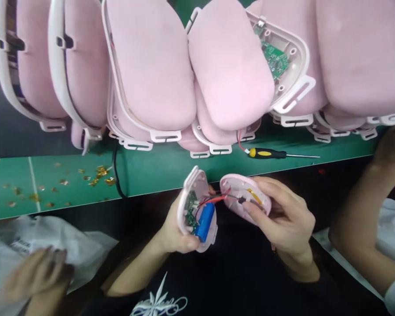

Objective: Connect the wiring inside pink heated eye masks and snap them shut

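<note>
Head view: two pink shell halves, one per hand; left hand (176, 235) grips the half (197, 210) holding one blue battery (206, 220), right hand (285, 219) pinches the wired cover (243, 197).

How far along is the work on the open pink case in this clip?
Done: the blue battery and circuit board sit in the shell half in the left hand. In hand: the right hand holds the other half, joined by red wires. Left: the halves are not closed; the screwdriver lies on the bench.
</note>
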Motion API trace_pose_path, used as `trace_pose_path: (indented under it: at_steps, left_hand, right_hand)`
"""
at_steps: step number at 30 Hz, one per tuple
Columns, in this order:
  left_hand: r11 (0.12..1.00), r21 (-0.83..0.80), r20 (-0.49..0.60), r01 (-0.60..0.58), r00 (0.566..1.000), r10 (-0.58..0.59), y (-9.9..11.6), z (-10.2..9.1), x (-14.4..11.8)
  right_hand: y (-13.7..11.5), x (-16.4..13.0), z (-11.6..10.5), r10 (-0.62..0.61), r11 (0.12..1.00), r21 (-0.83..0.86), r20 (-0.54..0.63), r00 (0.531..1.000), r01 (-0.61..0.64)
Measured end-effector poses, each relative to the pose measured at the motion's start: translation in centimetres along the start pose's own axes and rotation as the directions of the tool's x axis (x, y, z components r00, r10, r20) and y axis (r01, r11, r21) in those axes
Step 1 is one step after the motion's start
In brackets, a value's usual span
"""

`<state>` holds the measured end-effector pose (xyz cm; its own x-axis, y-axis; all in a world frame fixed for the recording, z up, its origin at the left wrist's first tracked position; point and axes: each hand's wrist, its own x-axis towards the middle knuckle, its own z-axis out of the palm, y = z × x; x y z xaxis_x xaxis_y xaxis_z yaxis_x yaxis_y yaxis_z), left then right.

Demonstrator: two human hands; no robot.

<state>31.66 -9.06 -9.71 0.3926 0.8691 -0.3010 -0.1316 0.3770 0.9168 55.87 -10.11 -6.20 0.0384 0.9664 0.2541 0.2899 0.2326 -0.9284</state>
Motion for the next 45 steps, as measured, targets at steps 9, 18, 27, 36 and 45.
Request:
trace_pose_path:
  at_steps: [9,18,27,36,45]
  left_hand:
    - [0.996,-0.081,-0.002,-0.036,0.999,0.036,0.0,1.6,-0.2]
    - [0.999,-0.006,0.009,-0.031,0.999,0.032,-0.4,1.6,-0.1]
    - [0.998,0.052,-0.017,0.016,1.0,-0.015,0.5,1.6,0.0]
    - [0.992,0.106,-0.042,0.069,0.997,-0.064,0.1,1.3,-0.2]
    - [0.99,0.139,-0.033,0.015,0.999,-0.01,0.1,1.3,-0.2]
  right_hand:
    - [-1.7,0.9,2.4,-0.045,0.989,-0.139,0.024,0.999,0.048]
    - [-2.1,1.1,2.9,0.09,0.987,-0.138,0.023,0.996,-0.086]
    - [-1.7,1.2,2.6,0.218,0.976,-0.042,0.107,0.97,-0.215]
    - [-0.7,1.4,3.2,0.303,0.953,-0.042,0.15,0.941,-0.3]
    - [-0.8,0.7,2.9,0.034,0.926,-0.373,0.238,0.971,0.059]
